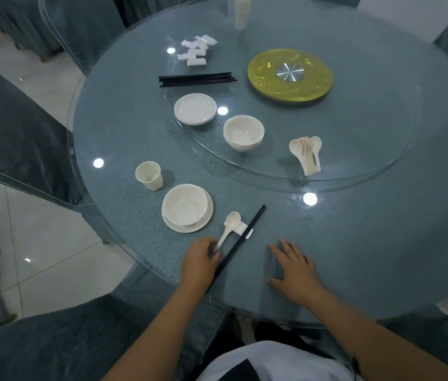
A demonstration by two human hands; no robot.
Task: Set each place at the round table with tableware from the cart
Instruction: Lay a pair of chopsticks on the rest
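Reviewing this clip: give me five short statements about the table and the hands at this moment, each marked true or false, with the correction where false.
1. The left hand holds the handle of the spoon that leans on the white rest. True.
2. The right hand grips a pair of chopsticks. False: it lies flat and open on the table, holding nothing.
3. A bowl sits on a plate at the near place. True.
4. The cup lies tipped on its side. False: it stands upright beside the bowl.
5. The spare spoons are on the glass turntable. True.
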